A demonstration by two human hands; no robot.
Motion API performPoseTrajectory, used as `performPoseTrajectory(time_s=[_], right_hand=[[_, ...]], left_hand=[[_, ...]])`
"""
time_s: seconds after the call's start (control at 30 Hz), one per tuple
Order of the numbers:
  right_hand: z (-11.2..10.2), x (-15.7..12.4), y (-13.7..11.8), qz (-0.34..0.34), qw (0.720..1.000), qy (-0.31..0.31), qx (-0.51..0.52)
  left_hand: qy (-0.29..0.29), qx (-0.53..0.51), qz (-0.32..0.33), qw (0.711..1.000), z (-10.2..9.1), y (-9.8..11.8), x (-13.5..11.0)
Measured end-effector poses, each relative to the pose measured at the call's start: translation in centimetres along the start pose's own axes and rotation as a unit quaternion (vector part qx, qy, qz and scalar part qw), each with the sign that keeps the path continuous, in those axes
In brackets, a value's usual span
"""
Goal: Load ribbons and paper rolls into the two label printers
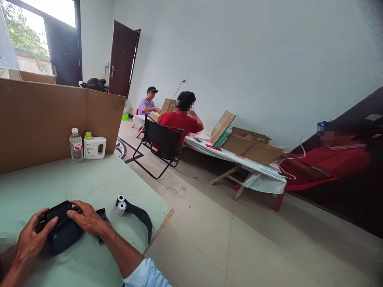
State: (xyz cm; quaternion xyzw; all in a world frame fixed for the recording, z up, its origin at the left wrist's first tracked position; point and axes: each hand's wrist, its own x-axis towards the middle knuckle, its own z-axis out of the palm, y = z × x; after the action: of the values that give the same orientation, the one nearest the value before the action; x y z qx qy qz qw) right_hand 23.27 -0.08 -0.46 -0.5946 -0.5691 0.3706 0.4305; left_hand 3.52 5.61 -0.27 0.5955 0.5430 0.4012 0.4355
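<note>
Both hands are on a small dark box with a raised lid [64, 237], which looks like a portable receipt printer, over the table's near left part. My left hand [32, 239] grips its left side, the thumb on the front edge of the lid. Closed on the upper right corner is my right hand [86, 217], its thumb over the rim. The inside of the box is mostly hidden. Just behind my right wrist lies a black item in clear wrapping [103, 218], partly covered. Two small white paper rolls [121, 207] stand to the right, beside a black strap [140, 215].
A cardboard screen [54, 123] stands along the back of the green-covered table [98, 179]. Before it are a water bottle [76, 146] and a white jug with a green cap [94, 147]. Other people sit at a long table [260, 167] to the right, near a black folding chair [161, 135].
</note>
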Motion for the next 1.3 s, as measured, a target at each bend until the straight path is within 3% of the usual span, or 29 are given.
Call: performPoseTrajectory(time_s=[0.17, 0.4, 0.73, 0.97, 1.13, 1.3], right_hand=[[-0.2, -0.1, -0.3, 0.01, 0.999, -0.021, 0.048], [0.0, 0.4, 0.6, -0.012, 0.993, -0.042, 0.112], [0.9, 0.0, 3.4, -0.014, 0.97, -0.041, 0.238], [0.7, -0.4, 2.7, 0.003, 0.97, -0.04, 0.242], [0.6, 0.2, 2.0, 0.001, 0.974, -0.083, 0.211], [0.3, 0.4, 1.5, 0.011, 0.971, -0.091, 0.22]], left_hand=[[0.014, -0.01, -0.028, 0.999, 0.0, 0.6, -0.3], [0.01, 0.008, -0.016, 1.0, -0.3, 0.5, -0.2], [-0.077, -0.035, -0.019, 0.996, -0.1, 2.4, -2.5], [-0.069, -0.084, -0.017, 0.994, -0.4, 3.0, -3.1], [-0.031, -0.103, -0.028, 0.994, -0.5, 3.3, -2.7], [-0.043, -0.101, -0.037, 0.993, -0.5, 3.5, -2.3]])
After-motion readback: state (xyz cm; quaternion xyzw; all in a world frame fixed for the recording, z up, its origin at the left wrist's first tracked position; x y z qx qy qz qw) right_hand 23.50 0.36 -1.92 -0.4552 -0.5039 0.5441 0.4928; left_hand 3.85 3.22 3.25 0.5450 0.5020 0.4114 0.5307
